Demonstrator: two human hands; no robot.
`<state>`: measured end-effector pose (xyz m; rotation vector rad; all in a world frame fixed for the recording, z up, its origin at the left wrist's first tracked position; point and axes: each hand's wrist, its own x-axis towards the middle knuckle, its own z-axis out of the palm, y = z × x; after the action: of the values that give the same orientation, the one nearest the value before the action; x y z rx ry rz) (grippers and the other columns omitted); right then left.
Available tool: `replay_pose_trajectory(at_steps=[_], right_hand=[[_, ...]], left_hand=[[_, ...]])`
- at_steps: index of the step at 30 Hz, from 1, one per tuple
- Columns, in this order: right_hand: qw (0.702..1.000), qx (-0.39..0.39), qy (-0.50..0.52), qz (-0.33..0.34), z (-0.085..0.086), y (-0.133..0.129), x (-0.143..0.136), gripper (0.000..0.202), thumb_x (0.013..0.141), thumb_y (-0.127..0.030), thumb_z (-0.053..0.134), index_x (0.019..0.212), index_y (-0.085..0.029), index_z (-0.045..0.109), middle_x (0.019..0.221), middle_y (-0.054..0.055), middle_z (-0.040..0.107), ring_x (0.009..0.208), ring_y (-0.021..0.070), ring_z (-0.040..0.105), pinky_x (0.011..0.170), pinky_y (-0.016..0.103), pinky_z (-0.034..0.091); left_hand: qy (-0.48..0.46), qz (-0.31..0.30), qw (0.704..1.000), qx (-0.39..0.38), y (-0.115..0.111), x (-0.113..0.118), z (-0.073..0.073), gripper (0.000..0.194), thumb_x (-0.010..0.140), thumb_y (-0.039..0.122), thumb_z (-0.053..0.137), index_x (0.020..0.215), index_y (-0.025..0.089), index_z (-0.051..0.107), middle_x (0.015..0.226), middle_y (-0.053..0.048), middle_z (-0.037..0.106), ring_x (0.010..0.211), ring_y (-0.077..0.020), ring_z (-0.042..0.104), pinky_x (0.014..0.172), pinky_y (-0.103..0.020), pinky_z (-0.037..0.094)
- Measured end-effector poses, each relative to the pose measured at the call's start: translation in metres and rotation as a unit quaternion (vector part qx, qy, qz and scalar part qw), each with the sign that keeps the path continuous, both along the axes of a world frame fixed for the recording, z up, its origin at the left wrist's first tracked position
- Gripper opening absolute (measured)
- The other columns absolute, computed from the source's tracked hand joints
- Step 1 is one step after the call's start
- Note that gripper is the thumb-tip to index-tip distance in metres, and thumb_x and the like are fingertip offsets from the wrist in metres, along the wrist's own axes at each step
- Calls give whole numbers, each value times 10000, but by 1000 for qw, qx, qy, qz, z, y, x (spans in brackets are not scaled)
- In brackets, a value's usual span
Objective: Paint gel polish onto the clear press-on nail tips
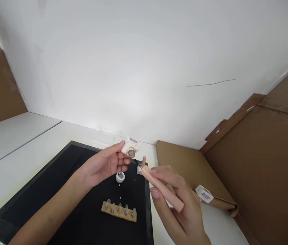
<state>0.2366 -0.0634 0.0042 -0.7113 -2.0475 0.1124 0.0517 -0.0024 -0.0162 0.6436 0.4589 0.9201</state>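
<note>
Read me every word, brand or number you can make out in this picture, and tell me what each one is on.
No text is readable.
White bottle in the left hand: purple-blue print, too small and blurred.
White block by the cardboard box: purple print, also too blurred.

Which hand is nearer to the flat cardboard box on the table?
Right. The right hand is beside the flat cardboard box, overlapping it in view; the left hand is farther off, to the box's left.
</note>
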Motion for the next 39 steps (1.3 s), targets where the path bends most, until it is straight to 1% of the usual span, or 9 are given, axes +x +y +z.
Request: replay_pose_trajectory(at_steps=[3, 8, 13, 19, 24, 31, 36, 39], right_hand=[[1000, 14, -14, -4, 2, 1, -2, 318, 854, -67, 488, 1135, -216, 477, 926, 66, 613, 834, 193, 587, 721, 321, 485], [999, 28, -37, -19, 4, 3, -6, 326, 843, -61, 471, 1116, -239, 480, 888, 67, 602, 782, 197, 592, 645, 329, 497], [994, 61, -77, -44, 4, 4, -7, 349, 819, -26, 468, 1119, -203, 494, 910, 87, 584, 795, 196, 581, 669, 338, 508], [985, 90, -130, -72, 3, 6, -4, 361, 834, -19, 447, 1128, -222, 499, 945, 89, 552, 776, 192, 564, 697, 369, 512], [975, 119, -165, -92, 3, 9, -3, 347, 839, -18, 453, 1135, -193, 501, 974, 106, 545, 804, 197, 565, 686, 358, 520], [962, 129, -209, -117, 3, 11, -2, 299, 870, -58, 416, 1108, -206, 520, 926, 99, 569, 790, 206, 571, 680, 376, 525], [960, 136, -216, -119, 4, 11, -3, 283, 869, -45, 421, 1108, -163, 516, 906, 111, 570, 809, 213, 559, 691, 388, 520], [966, 121, -203, -108, 5, 11, -3, 281, 871, -57, 431, 1109, -184, 509, 895, 97, 579, 801, 210, 563, 694, 392, 516]], left_hand=[[5, -6, 1000, -1, 0, 0, -1, 281, 799, 405, 633, 887, 138, 640, 769, -22, 620, 687, -110, 556, 673, -234, 426], [7, 5, 1000, -13, -1, 1, 0, 273, 793, 398, 643, 848, 131, 647, 748, -18, 615, 684, -106, 554, 673, -232, 420], [8, 11, 1000, -20, -1, 2, 1, 274, 785, 410, 651, 806, 137, 645, 699, -9, 605, 649, -97, 548, 637, -218, 412], [16, 18, 999, -30, -3, 2, 3, 318, 766, 443, 658, 804, 128, 636, 733, -13, 604, 640, -89, 546, 654, -219, 431], [16, 10, 1000, -23, -2, 3, 3, 317, 785, 453, 630, 818, 137, 631, 745, -18, 597, 685, -106, 560, 686, -230, 442], [15, 16, 1000, -17, -2, 2, 0, 309, 786, 444, 628, 807, 136, 625, 712, -13, 594, 624, -90, 517, 643, -222, 410], [40, 42, 998, 18, -3, 2, -1, 294, 773, 422, 652, 767, 131, 609, 727, -23, 601, 646, -99, 510, 650, -237, 398], [66, 77, 993, 55, -4, 1, 0, 278, 765, 408, 665, 745, 145, 576, 719, -7, 586, 646, -101, 501, 653, -245, 385]])
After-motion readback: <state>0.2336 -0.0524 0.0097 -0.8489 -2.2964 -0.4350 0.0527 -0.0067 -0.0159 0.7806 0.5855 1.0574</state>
